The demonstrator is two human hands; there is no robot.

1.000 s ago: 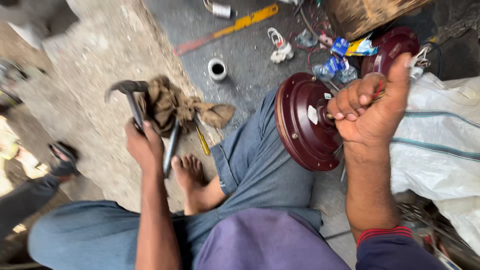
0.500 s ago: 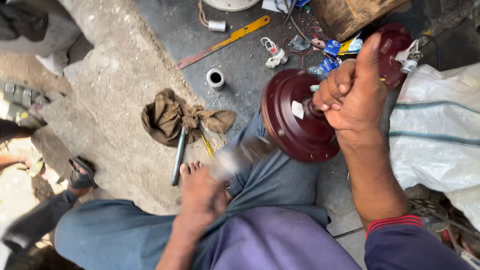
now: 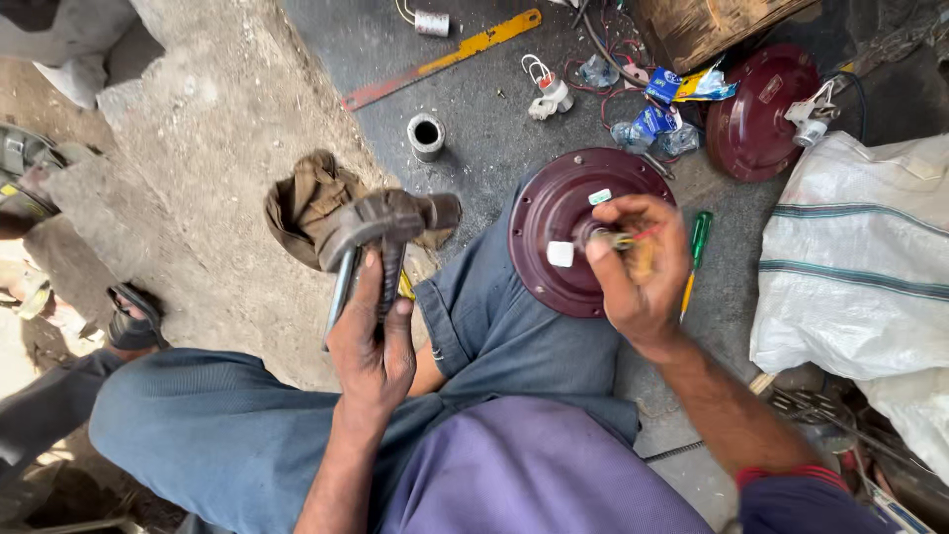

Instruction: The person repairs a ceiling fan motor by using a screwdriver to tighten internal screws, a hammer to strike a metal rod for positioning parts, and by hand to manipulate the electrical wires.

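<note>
Head view, looking down on a person seated on the floor [image 3: 514, 109].

Left hand [image 3: 371, 341], lower centre-left of the frame: fingers clamped around the handle of a hammer [image 3: 381, 222]. The hammer head points up the frame and sits in front of a crumpled brown rag [image 3: 301, 198] lying on the concrete slab [image 3: 198, 148] at centre-left.

Right hand [image 3: 638, 267], centre-right of the frame: fingers closed on a small tool with a yellow and red grip at the hub of a dark red round motor cover [image 3: 554, 213]. What kind of tool it is cannot be told. The cover rests against the person's knee in blue trousers [image 3: 514, 326], its face turned up toward the camera. A small white block sits on the cover just left of the hand.

Surroundings:
1. A green-handled screwdriver [image 3: 697, 242] lies on the floor just right of the right hand.
2. A second dark red round cover [image 3: 756, 114] lies in the upper right, near a white woven sack [image 3: 860, 267] at the right edge.
3. A short grey metal sleeve [image 3: 426, 135] stands on the floor at upper centre.
4. A long yellow ruler [image 3: 445, 57] lies at a slant across the top of the frame.
5. Small packets and loose wires [image 3: 647, 114] are scattered between the ruler and the second cover.
6. A sandal [image 3: 133, 321] shows at the left edge.
</note>
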